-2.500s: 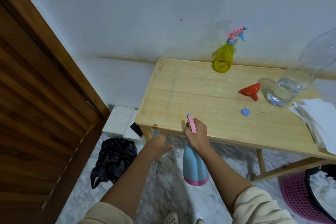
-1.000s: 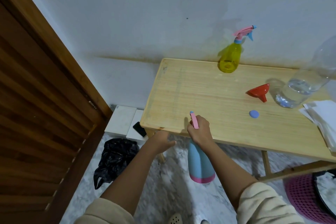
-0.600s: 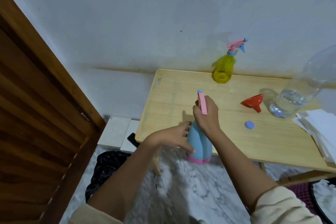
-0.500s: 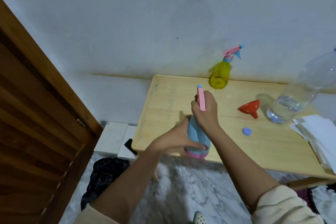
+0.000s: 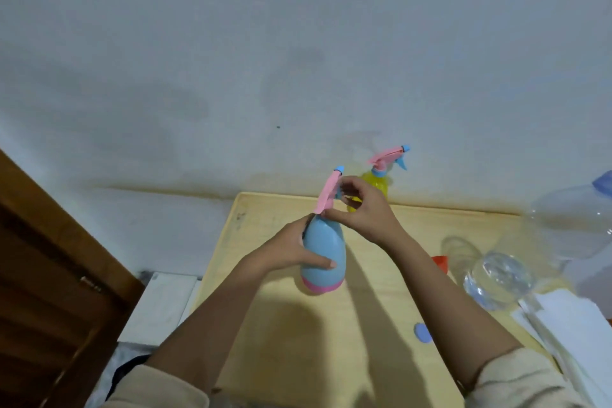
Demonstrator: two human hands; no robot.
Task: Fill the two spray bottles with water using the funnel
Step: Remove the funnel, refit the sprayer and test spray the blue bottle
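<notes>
A blue spray bottle [image 5: 326, 247] with a pink base and pink spray head is over the wooden table [image 5: 381, 358]; whether its base touches the top I cannot tell. My left hand [image 5: 291, 250] grips its body. My right hand [image 5: 362, 209] is closed around the pink spray head at the bottle's neck. A yellow spray bottle [image 5: 377, 184] with a pink and blue head stands at the table's back edge, partly behind my right hand. The red funnel [image 5: 440, 263] shows only as a sliver behind my right forearm. A large clear water bottle [image 5: 516, 262] lies tilted at the right.
A small blue cap [image 5: 423, 333] lies on the table near my right forearm. White papers [image 5: 576, 334] sit at the right edge. A wooden door [image 5: 49, 275] stands at the left, and a white box [image 5: 165, 301] sits on the floor beside the table.
The blue bottle came up from below the table edge to above the table. My left hand took hold of its body. My right hand shifted to pinch the spray head.
</notes>
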